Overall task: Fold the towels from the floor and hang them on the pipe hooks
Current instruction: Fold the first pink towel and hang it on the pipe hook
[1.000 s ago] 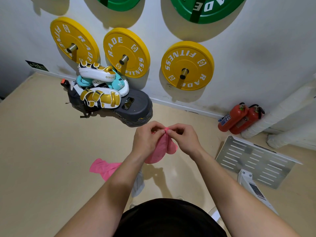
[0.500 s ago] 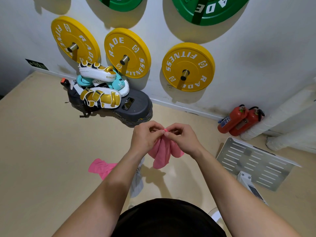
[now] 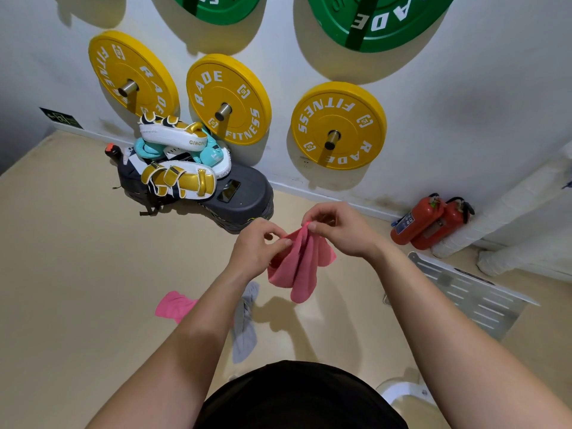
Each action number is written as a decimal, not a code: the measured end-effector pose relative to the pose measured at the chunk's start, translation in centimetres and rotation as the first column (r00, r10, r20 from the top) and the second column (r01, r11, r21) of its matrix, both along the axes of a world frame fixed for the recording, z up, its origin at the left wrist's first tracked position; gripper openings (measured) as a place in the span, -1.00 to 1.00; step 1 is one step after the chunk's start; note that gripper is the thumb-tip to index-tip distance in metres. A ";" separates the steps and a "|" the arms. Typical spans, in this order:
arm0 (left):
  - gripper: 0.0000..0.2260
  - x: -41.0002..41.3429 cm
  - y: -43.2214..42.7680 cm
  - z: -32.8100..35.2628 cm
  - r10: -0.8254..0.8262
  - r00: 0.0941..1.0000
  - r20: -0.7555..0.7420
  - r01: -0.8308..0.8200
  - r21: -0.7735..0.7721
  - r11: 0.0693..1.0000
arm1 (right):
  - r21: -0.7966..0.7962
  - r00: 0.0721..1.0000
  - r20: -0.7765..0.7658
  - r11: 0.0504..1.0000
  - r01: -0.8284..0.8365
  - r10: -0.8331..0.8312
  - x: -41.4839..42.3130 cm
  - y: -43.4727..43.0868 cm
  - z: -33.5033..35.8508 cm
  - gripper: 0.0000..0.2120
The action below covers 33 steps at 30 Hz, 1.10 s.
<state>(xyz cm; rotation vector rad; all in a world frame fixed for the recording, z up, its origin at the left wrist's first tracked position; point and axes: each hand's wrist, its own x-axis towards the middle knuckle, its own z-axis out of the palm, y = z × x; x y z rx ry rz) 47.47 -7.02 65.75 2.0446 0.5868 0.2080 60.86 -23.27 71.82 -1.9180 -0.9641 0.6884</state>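
Two green weight plates [image 3: 380, 17] are cut off by the top edge, so their lettering is incomplete. The left forearm [image 3: 198, 329] covers one end of the pink floor towel [image 3: 173, 306] and one side of the grey towel [image 3: 244, 335]. The right forearm [image 3: 433, 305] covers part of the perforated metal plate [image 3: 473, 298] and of a white object [image 3: 399, 394], type indeterminate. The fingers of the left hand [image 3: 253, 249] and right hand [image 3: 337, 230] conceal the top hem of the held pink towel [image 3: 297, 264]. The fire extinguisher [image 3: 414, 222] label is too small to read. The white pipe [image 3: 510, 212] exits at the right edge.

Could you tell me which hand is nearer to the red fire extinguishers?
Right. The right hand, pinching the held pink towel, is left of the fire extinguishers; the left hand sits farther left, beyond it.
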 end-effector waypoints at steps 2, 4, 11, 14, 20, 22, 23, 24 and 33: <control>-0.92 -0.1 0.7 -0.9 0.003 0.999 -0.047 -0.003 0.013 1.000 | 0.000 1.000 0.014 1.000 0.012 -0.012 0.6 -0.1 0.4 -0.80; -0.94 -0.4 1.2 -1.7 0.008 0.996 -0.087 -0.008 0.006 1.000 | 0.008 0.999 0.028 0.999 0.037 -0.037 1.2 -0.2 0.7 -0.80; -0.87 -2.3 3.0 -4.0 0.104 0.971 -0.213 -0.101 0.025 0.995 | -0.004 0.970 0.136 0.979 0.205 -0.202 2.6 -1.0 0.8 -0.81; -0.87 -3.2 4.0 -4.6 0.162 0.953 -0.254 -0.162 0.021 0.987 | -0.007 0.931 0.179 0.945 0.326 -0.319 3.3 -1.5 0.2 -0.79; -0.87 -4.3 5.8 -4.3 0.254 0.909 -0.330 -0.336 -0.222 0.915 | -0.099 0.861 0.257 0.875 0.474 -0.438 4.0 -2.8 -1.8 -0.85; -0.85 -4.2 6.0 -3.9 0.269 0.912 -0.310 -0.366 -0.320 0.874 | -0.139 0.846 0.253 0.848 0.512 -0.469 3.8 -2.9 -2.9 -0.87; -0.82 -4.2 6.1 -3.8 0.267 0.917 -0.297 -0.362 -0.338 0.869 | -0.157 0.838 0.249 0.834 0.529 -0.485 3.7 -3.0 -3.3 -0.87; -0.80 -4.2 6.1 -3.8 0.259 0.923 -0.286 -0.349 -0.333 0.876 | -0.174 0.831 0.247 0.821 0.544 -0.498 3.6 -3.0 -3.7 -0.88; -0.81 -4.5 5.0 -2.9 0.095 0.931 -0.352 -0.091 0.027 0.995 | -0.214 0.799 0.225 0.771 0.599 -0.558 3.4 -3.8 -4.3 -0.88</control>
